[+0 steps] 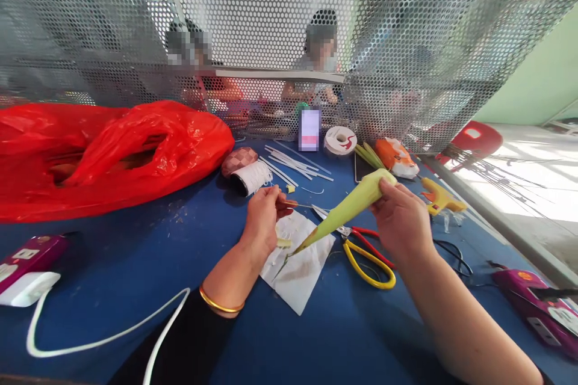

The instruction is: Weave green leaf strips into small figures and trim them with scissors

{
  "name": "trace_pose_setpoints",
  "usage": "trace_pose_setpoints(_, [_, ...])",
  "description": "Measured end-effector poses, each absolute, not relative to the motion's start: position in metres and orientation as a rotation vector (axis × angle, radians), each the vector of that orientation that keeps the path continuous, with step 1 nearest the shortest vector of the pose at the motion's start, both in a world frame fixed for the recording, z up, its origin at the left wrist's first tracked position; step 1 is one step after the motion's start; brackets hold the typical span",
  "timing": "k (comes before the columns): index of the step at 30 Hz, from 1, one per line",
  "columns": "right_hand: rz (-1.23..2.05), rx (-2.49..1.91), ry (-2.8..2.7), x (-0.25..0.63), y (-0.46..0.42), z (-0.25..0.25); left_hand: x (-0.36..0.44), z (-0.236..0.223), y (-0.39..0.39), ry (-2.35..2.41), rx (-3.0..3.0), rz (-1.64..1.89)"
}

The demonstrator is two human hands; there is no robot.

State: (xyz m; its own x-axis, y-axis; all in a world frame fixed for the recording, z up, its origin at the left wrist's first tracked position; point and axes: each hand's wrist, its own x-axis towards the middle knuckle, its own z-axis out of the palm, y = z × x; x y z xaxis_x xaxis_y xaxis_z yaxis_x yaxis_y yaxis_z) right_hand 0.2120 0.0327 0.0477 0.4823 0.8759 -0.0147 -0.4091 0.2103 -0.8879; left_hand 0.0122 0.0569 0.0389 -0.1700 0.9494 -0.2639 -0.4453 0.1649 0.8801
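Note:
A pale green corn husk (350, 206), narrowing to a brown, stringy tip, slants down to the left. My right hand (403, 216) grips its wide upper end between thumb and fingers. Left of it, my left hand (264, 216) is closed in a pinch on a thin brownish strand (300, 204) that points toward the husk; I cannot tell whether it is wire or thread. Under the husk lie a creased white paper (300, 286) and scissors (371, 261) with one yellow and one red handle. A spool of white thread (254, 178) lies beyond my left hand.
White sticks (293, 163), a ribbon roll (340, 141) and a phone (309, 130) stand along the back. A red plastic bag (180, 150) fills the far left. At right lie a yellow glue gun (440, 197) and a purple power strip (533, 307). Two people sit behind the perforated screen.

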Motion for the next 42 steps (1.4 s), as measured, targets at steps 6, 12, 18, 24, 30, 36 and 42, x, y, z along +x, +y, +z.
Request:
trace_pose_setpoints(6, [0.796,-0.952,-0.456,0.235,0.036,0.062,-0.002,0.04,0.064,1.177,0.598,1.498])
trace_pose_setpoints(12, [0.709,-0.939,-0.341,0.252,0.037,0.072,-0.016,0.041,0.072,1.215,0.717,1.53])
trace_pose_setpoints(18, [0.772,-0.95,-0.353,0.247,0.038,0.069,-0.009,0.034,0.067,1.197,1.028,1.071])
trace_pose_setpoints(24, [0.853,-0.981,-0.3,0.244,0.04,0.07,-0.001,0.031,0.059,1.123,1.608,0.857])
trace_pose_setpoints(30, [0.943,-0.937,-0.187,0.232,0.041,0.066,0.013,0.038,0.043,0.747,1.467,0.929])
trace_pose_setpoints(36, [1.178,-0.851,-0.172,0.208,0.036,0.051,0.018,0.041,0.044,0.785,0.962,1.297])
trace_pose_setpoints(42, [1.345,-0.917,-0.359,0.184,0.024,0.038,0.007,0.038,0.063,0.885,0.525,1.479])
